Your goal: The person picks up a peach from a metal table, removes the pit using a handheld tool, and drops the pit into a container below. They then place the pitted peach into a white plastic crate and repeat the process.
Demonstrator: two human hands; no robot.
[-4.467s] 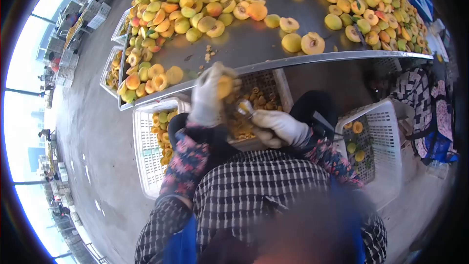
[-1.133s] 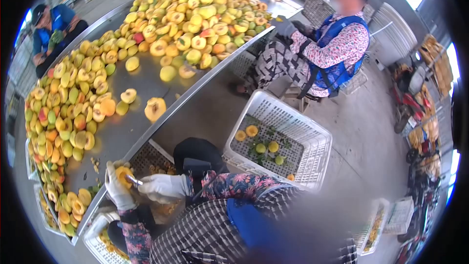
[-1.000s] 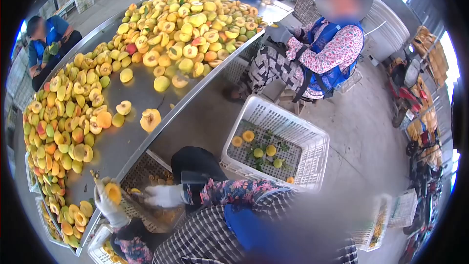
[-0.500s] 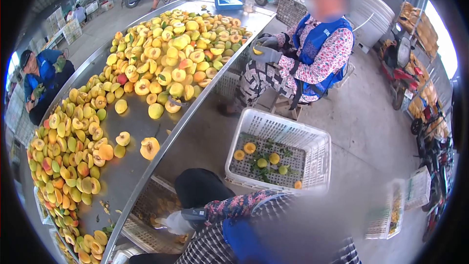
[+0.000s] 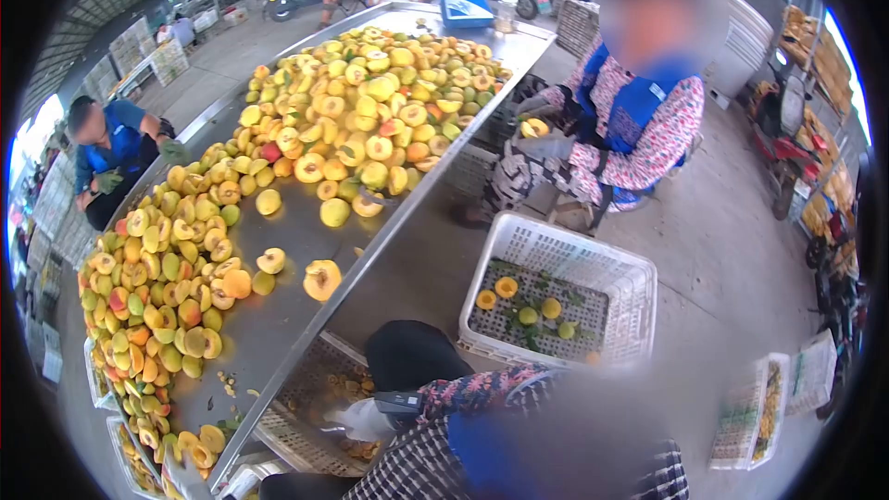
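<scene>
At the bottom left edge, a blurred pale grey shape (image 5: pixel 185 479) that looks like my gloved left hand shows beside halved fruits (image 5: pixel 206 447) on the metal table (image 5: pixel 269 352). Its fingers and anything in them cannot be made out. My right hand is out of view. A large heap of yellow and orange halved fruits (image 5: pixel 315 111) covers much of the table. Close by, a co-worker in a checked garment (image 5: pixel 398 458) holds a white-gloved hand (image 5: pixel 369 419) over a crate of fruit pieces (image 5: pixel 319 440) below the table edge.
Across the right side sits a co-worker in a floral top (image 5: pixel 681 120), holding a fruit (image 5: pixel 533 128). A white crate (image 5: pixel 639 315) with a few fruits stands on the floor. Another person (image 5: pixel 116 143) is at the table's left. Scooters (image 5: pixel 787 143) and a blue box (image 5: pixel 465 2) are farther off.
The view has shifted, so the table and crates appear farther right. The pale shape has entered at the bottom left. The person at the left now reaches a gloved hand to the table edge.
</scene>
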